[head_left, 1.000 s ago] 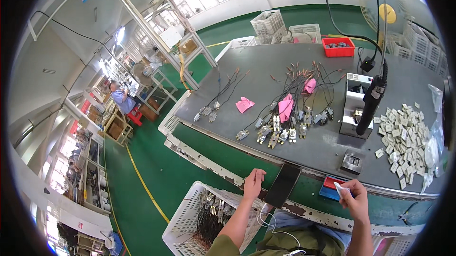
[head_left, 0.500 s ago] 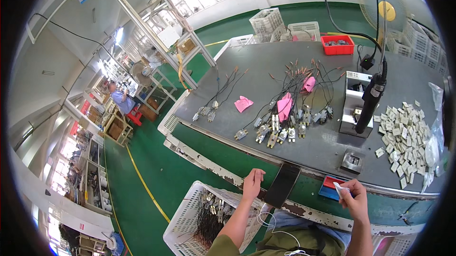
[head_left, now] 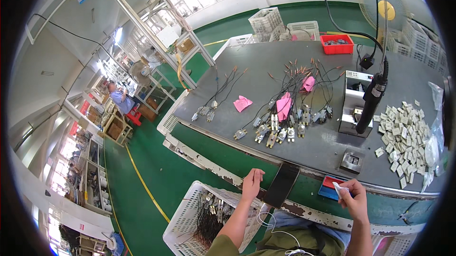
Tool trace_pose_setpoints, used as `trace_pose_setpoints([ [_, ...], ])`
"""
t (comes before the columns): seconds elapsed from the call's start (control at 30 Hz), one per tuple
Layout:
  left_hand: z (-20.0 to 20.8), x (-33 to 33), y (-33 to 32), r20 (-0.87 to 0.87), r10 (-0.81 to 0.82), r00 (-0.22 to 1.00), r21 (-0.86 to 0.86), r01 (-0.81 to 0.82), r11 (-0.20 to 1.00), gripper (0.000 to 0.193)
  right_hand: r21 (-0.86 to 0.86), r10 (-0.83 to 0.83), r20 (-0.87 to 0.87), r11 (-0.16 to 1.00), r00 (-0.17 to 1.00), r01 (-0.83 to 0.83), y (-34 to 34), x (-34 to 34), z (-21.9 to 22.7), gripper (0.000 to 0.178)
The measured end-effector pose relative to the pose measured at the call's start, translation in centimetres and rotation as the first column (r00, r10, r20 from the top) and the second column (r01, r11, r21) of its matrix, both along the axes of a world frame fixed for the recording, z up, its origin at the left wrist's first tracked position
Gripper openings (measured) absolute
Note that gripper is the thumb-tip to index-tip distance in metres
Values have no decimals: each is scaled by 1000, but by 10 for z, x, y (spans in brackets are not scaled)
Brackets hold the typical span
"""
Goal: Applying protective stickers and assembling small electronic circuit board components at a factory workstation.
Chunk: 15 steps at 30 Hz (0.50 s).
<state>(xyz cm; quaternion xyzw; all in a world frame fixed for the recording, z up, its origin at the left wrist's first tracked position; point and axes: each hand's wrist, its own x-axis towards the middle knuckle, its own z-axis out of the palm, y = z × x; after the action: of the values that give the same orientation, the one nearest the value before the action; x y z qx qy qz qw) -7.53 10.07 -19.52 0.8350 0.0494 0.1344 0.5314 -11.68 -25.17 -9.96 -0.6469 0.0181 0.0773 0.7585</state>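
My right hand pinches a small white piece, like folded tissue or paper, over the table's front edge. Just beyond it lie a red tray and a blue tray, partly covered by the hand. My left hand is loosely curled closed, with nothing visible in it, left of a black phone that has a white cable. Under my left forearm stands a white basket holding metal-ended parts with dark wires.
On the dark table lie wired metal parts, pink scraps and a pile of white pieces. A black electric screwdriver hangs before a metal fixture. A metal block and red bin also stand there. A person sits far left.
Both hands stay nearly where they were, the right still holding the white piece. The view has shifted very slightly. Nothing on the table has visibly moved.
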Motion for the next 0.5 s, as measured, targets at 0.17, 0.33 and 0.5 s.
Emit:
trace_pose_setpoints([
  [0.17, -1, -1, 0, 12, 1, 1000, -5, 0, 1000, 31, 12, 13, 9, 1000, 1000, -13, 0, 0, 1, 13],
  [0.33, 0, -4, 0, 34, 8, 999, 11, -8, 1000, 32, 4, 7, 8, 1000, 1000, -7, -1, -1, 1, 14],
  [0.5, -4, -4, -3, 4, -10, 1000, -10, 10, 1000, 31, -18, 8, 5, 1000, 1000, -8, -4, -6, 4, 14],
])
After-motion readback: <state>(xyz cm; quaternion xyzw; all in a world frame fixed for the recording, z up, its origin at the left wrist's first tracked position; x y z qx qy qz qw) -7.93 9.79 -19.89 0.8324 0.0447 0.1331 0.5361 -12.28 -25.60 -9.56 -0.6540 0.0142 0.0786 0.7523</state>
